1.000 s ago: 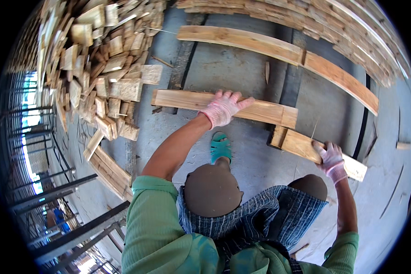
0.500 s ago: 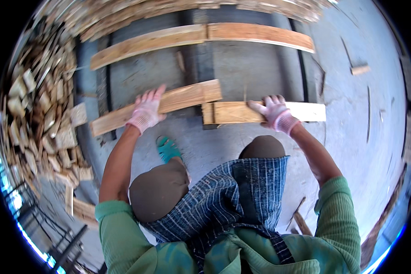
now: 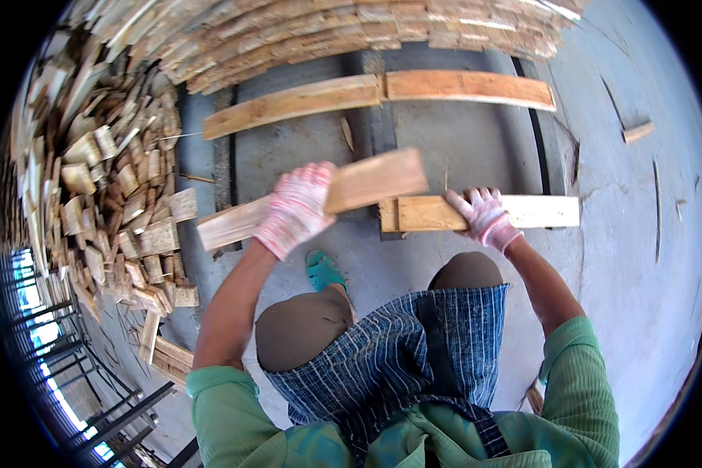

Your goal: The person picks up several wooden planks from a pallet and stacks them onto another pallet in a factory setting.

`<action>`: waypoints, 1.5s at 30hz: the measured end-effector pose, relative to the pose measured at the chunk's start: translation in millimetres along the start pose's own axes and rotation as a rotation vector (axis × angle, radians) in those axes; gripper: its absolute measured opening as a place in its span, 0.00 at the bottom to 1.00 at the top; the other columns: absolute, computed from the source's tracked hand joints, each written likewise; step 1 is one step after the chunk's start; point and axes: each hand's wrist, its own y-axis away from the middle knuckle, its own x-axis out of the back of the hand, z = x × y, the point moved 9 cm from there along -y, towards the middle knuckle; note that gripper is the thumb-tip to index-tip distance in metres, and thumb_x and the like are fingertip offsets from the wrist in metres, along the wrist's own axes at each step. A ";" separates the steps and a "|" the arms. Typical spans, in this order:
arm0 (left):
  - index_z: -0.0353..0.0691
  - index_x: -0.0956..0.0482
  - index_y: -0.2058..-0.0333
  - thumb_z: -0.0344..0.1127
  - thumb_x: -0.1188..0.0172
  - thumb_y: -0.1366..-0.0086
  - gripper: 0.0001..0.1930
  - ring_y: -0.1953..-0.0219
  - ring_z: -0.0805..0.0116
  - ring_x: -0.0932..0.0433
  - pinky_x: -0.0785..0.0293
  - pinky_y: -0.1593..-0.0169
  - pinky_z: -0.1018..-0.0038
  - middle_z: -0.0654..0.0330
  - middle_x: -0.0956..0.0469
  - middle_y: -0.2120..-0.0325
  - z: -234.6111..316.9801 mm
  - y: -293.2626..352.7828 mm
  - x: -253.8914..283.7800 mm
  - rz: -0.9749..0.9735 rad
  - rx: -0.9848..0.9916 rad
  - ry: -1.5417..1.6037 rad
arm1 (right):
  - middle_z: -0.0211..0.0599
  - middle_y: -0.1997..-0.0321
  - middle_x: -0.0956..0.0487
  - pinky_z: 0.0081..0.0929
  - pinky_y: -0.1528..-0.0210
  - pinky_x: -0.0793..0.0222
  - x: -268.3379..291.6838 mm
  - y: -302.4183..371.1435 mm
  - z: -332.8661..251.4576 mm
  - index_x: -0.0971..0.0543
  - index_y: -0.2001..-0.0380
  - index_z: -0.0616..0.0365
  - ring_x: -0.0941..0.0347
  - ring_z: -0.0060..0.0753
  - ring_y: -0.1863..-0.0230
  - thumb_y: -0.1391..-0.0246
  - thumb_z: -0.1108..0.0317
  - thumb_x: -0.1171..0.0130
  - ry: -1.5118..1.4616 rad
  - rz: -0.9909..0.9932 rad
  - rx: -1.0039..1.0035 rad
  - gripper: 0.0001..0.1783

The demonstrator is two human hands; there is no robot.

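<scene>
One wooden plank (image 3: 376, 181) is newly lifted, gripped by the left hand (image 3: 296, 209); the right hand (image 3: 487, 218) drapes its fingers over a yellower board (image 3: 425, 213), grip unclear.

No text, label, number or sign can be read anywhere here.

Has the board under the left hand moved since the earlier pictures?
Yes, rightward as this view shows it: the board's right end reaches farther past the middle beam.
</scene>
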 end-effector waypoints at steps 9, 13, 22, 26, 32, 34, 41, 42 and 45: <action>0.58 0.28 0.41 0.39 0.39 0.39 0.25 0.49 0.51 0.25 0.33 0.39 0.46 0.57 0.28 0.42 56.5 40.1 118.4 0.329 -0.244 -0.344 | 0.47 0.45 0.25 0.56 0.42 0.35 2.6 1.6 3.3 0.42 0.28 0.48 0.28 0.52 0.43 0.60 0.42 0.25 0.070 -0.165 0.054 0.59; 0.60 0.26 0.45 0.34 0.46 0.35 0.20 0.50 0.49 0.23 0.24 0.44 0.50 0.57 0.31 0.37 15.7 80.6 129.4 0.052 -0.183 -0.207 | 0.46 0.46 0.25 0.56 0.43 0.35 3.6 4.0 0.4 0.43 0.28 0.47 0.28 0.51 0.43 0.59 0.45 0.25 0.090 -0.151 0.057 0.58; 0.46 0.29 0.41 0.20 0.29 0.54 0.38 0.39 0.47 0.29 0.27 0.38 0.65 0.48 0.33 0.39 -72.8 170.7 115.8 0.584 -0.017 0.357 | 0.47 0.42 0.28 0.60 0.39 0.41 -16.6 1.6 5.0 0.44 0.27 0.41 0.31 0.56 0.42 0.59 0.54 0.27 0.060 -0.134 0.036 0.56; 0.50 0.31 0.38 0.32 0.29 0.45 0.35 0.39 0.54 0.29 0.25 0.39 0.66 0.52 0.33 0.40 -117.8 184.3 92.3 0.566 0.247 0.808 | 0.49 0.43 0.28 0.59 0.40 0.41 -11.0 2.4 -0.3 0.44 0.27 0.44 0.30 0.58 0.45 0.55 0.61 0.33 0.049 -0.153 0.046 0.52; 0.48 0.35 0.34 0.53 0.38 0.32 0.32 0.34 0.56 0.36 0.35 0.31 0.57 0.54 0.36 0.38 -217.8 140.4 107.0 0.622 0.246 1.218 | 0.45 0.44 0.27 0.57 0.43 0.38 -12.7 3.3 10.2 0.41 0.28 0.44 0.29 0.55 0.47 0.46 0.60 0.40 0.099 -0.068 0.051 0.42; 0.45 0.32 0.36 0.45 0.44 0.29 0.26 0.32 0.49 0.38 0.39 0.29 0.53 0.50 0.34 0.37 -287.5 159.7 123.1 0.538 0.465 0.220 | 0.44 0.44 0.26 0.57 0.43 0.38 -7.6 -6.2 -12.8 0.39 0.29 0.43 0.28 0.54 0.47 0.44 0.59 0.42 0.051 -0.076 0.093 0.38; 0.44 0.30 0.40 0.27 0.42 0.40 0.27 0.42 0.43 0.28 0.29 0.38 0.54 0.48 0.28 0.44 -308.9 214.7 91.1 0.287 0.780 -0.142 | 0.43 0.47 0.27 0.58 0.39 0.40 -33.7 -0.4 11.2 0.38 0.30 0.41 0.29 0.52 0.46 0.55 0.61 0.33 0.088 -0.041 0.032 0.47; 0.44 0.30 0.42 0.29 0.43 0.38 0.24 0.43 0.45 0.27 0.29 0.40 0.52 0.48 0.28 0.45 -300.6 224.0 88.7 0.298 0.778 -0.217 | 0.43 0.47 0.27 0.58 0.38 0.41 -33.8 -1.0 9.1 0.38 0.30 0.41 0.30 0.53 0.46 0.55 0.61 0.33 0.086 -0.050 0.037 0.47; 0.46 0.29 0.40 0.21 0.47 0.40 0.27 0.41 0.45 0.28 0.30 0.35 0.57 0.48 0.27 0.46 -264.1 225.8 107.3 0.480 0.816 -0.006 | 0.43 0.45 0.28 0.57 0.37 0.42 -33.3 3.0 18.0 0.40 0.29 0.42 0.30 0.53 0.45 0.55 0.63 0.35 0.102 -0.055 0.032 0.47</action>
